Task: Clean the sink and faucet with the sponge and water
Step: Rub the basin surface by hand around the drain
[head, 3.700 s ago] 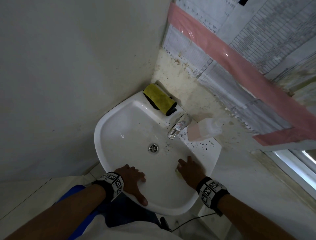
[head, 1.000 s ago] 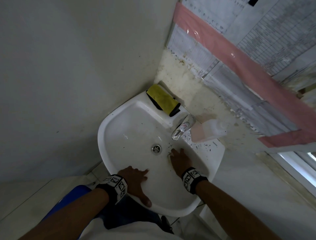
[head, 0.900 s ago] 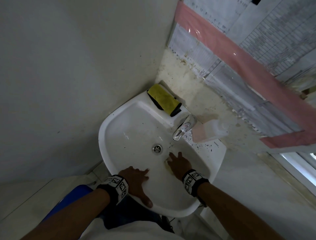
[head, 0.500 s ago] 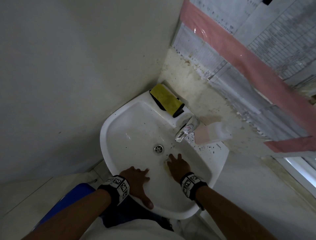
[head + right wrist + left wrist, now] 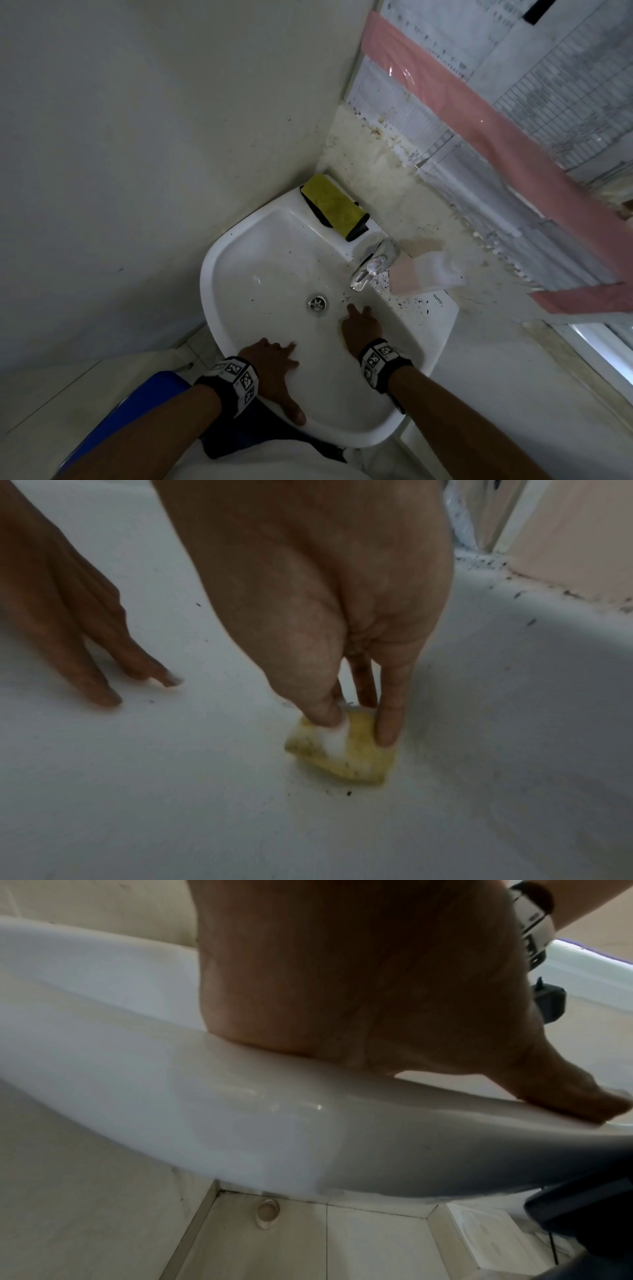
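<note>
Basin scrub in progress, right of the drain.
Right hand (image 5: 318, 593) presses the small yellow sponge (image 5: 346, 753) flat on the sink (image 5: 246, 274) floor, fingers straight; left hand (image 5: 274, 366) rests spread on the front rim. Recommend firm overlapping strokes toward the specks below the faucet (image 5: 375, 265).

Two hands (image 5: 274, 363), one sink (image 5: 219, 274), one faucet (image 5: 373, 267)
</note>
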